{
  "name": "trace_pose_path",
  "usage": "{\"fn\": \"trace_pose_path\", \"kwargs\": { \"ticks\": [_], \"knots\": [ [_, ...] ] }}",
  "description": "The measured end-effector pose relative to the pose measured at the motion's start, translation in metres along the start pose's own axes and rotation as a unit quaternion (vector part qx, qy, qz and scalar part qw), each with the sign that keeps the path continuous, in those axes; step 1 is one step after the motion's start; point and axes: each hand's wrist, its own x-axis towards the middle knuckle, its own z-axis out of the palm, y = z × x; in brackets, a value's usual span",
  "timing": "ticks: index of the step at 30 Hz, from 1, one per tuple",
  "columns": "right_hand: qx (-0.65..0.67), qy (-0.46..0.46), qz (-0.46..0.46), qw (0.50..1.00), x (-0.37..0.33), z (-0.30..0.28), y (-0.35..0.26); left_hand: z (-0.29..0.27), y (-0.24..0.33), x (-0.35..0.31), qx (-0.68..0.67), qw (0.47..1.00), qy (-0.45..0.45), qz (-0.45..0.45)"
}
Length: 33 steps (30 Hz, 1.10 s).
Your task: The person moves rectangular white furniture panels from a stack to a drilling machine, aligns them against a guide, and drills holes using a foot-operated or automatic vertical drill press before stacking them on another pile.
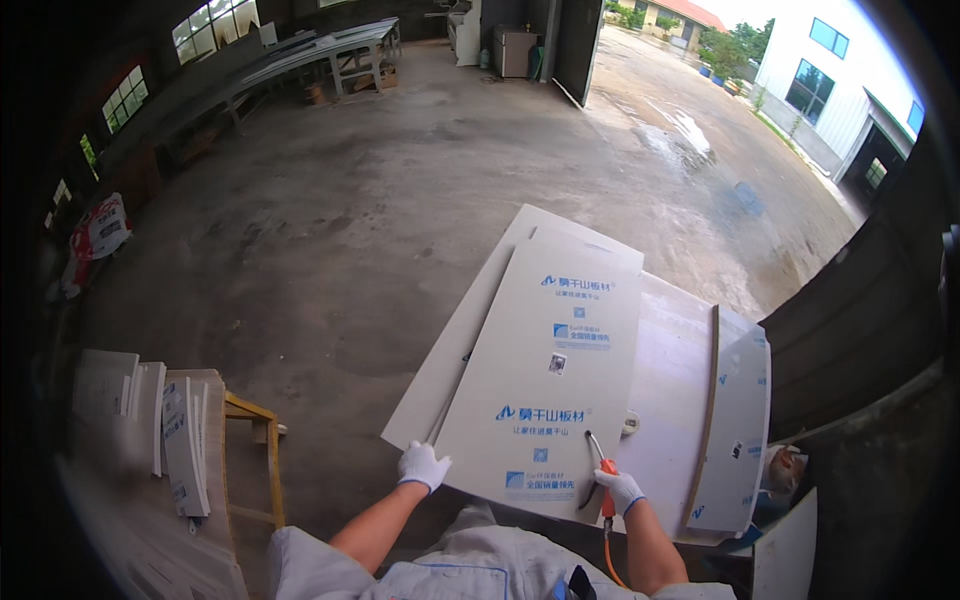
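In front of me lies a pale board (520, 340) with blue printing, on top of another pale board (430, 390) that sticks out at its left and far side. My white-gloved left hand (424, 467) grips the near left corner of the boards; its fingertips are partly hidden. My right hand (624, 490), gloved too, is closed round an orange air blow gun (607, 500) over the near right part of the top board. Its thin metal nozzle points away and to the left. An orange hose runs down from the handle toward my body.
Boards rest on a white worktable (670, 370), with a small round object (630, 423) beside them. A narrow printed panel (735, 420) lies at the right. Board offcuts (185, 440) stand at left, near a yellow frame (270, 460). Farther off are a long bench (320, 55) and an open doorway.
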Motion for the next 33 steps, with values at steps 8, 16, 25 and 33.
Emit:
{"fn": "trace_pose_path", "kwargs": {
  "ticks": [8,16,25,33],
  "knots": [
    [-0.023,0.049,-0.092,0.994,-0.114,-0.101,-0.003,0.085,0.012,-0.100,-0.020,0.996,-0.077,0.045],
    [0.189,-0.468,-0.244,0.828,-0.264,-0.097,-0.141,0.087,0.079,-0.104,-0.261,0.919,-0.020,0.295],
    [-0.079,-0.386,-0.112,0.912,-0.200,0.043,-0.084,-0.192,0.058,-0.143,-0.731,0.578,-0.277,0.234],
    [-0.025,-0.228,-0.006,0.973,-0.099,0.084,0.026,-0.171,-0.122,-0.051,-0.622,0.775,-0.110,0.022]
  ]
}}
